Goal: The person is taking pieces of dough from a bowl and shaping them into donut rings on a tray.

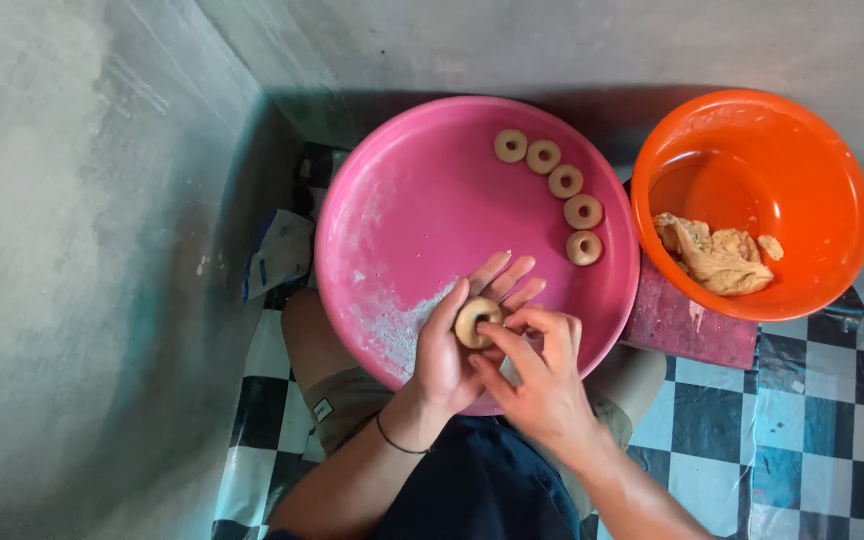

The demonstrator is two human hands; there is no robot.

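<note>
We saw the grey concrete wall (72,250) first, running behind and to the left of the pink basin (402,210), with a black-and-white checkered floor (802,430) spreading out to the basin's right and below it. The pink basin itself was wide, round and shallow, dusted with white flour across its lower left part. Just to its right, touching or nearly touching its rim, stood an orange bowl (812,130), and inside that bowl lay a rough, pale tan lump of dough (717,255). Below the orange bowl, against the basin's right edge, we noticed a dark red block (687,325) smeared with flour.

Over the basin's lower edge our left hand (447,355) lay with the palm up, fingers spread wide and loosely straight, cradling a dough ring (476,322). Our right hand (542,380) came in from the basin's lower right, its thumb and forefinger narrowed and pinching at the ring's side. The ring looked smooth, pale beige and thick, with a small dark hole at its centre.

Along the basin's upper right inside wall, five finished rings (565,181) sat in a curved row, close together, each the same beige with a central hole.
</note>
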